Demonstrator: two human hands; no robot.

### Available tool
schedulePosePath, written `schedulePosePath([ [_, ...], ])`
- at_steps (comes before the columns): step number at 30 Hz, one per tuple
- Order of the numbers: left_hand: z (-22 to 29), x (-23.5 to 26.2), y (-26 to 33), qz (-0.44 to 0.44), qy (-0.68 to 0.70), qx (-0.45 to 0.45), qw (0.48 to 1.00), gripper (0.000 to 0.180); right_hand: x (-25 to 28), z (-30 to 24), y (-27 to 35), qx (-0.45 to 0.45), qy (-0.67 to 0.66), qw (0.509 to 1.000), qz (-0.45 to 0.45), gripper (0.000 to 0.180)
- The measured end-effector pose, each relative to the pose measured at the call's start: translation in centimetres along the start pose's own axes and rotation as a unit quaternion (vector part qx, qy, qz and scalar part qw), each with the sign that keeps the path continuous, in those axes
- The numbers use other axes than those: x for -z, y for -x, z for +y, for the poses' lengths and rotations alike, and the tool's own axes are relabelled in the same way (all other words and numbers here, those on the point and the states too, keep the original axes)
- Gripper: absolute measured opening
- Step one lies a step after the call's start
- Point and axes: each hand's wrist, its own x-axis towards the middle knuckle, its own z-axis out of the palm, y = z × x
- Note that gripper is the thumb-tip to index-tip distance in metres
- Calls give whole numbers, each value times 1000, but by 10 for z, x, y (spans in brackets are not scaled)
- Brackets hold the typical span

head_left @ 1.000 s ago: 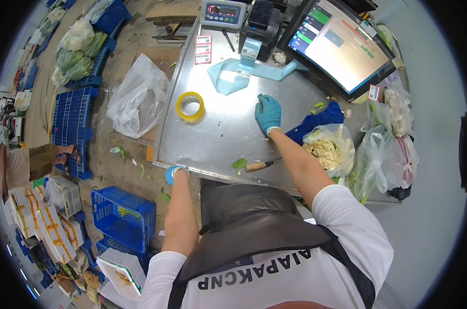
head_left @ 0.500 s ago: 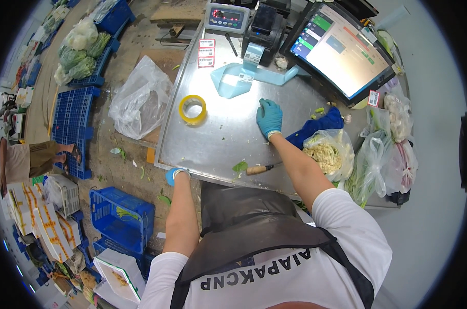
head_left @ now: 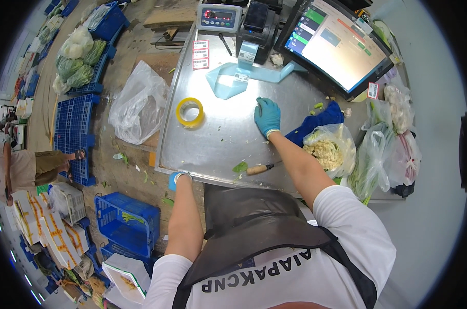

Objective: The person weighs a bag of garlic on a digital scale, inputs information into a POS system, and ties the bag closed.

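My right hand (head_left: 268, 116), in a teal glove, rests on the metal table (head_left: 218, 147) with its fingers curled in and nothing seen in them. Close to its right lies a dark blue cloth (head_left: 315, 122). My left hand (head_left: 179, 179), gloved in blue, is at the table's near left edge; its fingers are hidden. Between my arms a knife with a wooden handle (head_left: 257, 170) lies beside a green leaf scrap (head_left: 240, 167). A yellow roll of tape (head_left: 190, 112) sits left of my right hand. Beyond it a light blue label strip (head_left: 225, 88) curls from a black printer (head_left: 256, 33).
A touchscreen (head_left: 341, 49) and a scale display (head_left: 219, 18) stand at the back. Bagged cauliflower (head_left: 326, 152) and other bagged vegetables (head_left: 372, 159) line the right. Left are a plastic bag (head_left: 138, 105), a blue crate (head_left: 125, 221), blue pallets (head_left: 71, 134) and a person (head_left: 20, 165).
The view has shifted slightly. Both my hands keep their places on the table, and the tape, knife and cloth lie as before. The person at the left has shifted slightly.
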Motion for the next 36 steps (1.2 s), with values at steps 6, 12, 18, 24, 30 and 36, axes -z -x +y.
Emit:
schedulePosePath([
  [6, -1, 12, 24, -8, -1, 1, 1000, 29, 3, -6, 0, -6, 14, 1000, -9, 31],
  [12, -5, 16, 22, -25, -31, 16, 999, 32, -2, -2, 0, 10, 9, 1000, -10, 35],
  [18, 1, 7, -2, -18, 71, 20, 997, 37, -12, 18, -2, 45, -3, 998, 42, 30],
  [24, 3, -7, -33, -38, 199, 33, 979, 41, 15, -5, -5, -2, -20, 1000, 4, 28],
  [30, -6, -11, -42, -82, 385, 69, 917, 46, 23, 15, -21, -24, -64, 995, -71, 29],
  [36, 4, 0, -25, -110, 519, 93, 843, 51, 58, 64, -67, -283, -379, 856, -207, 39],
])
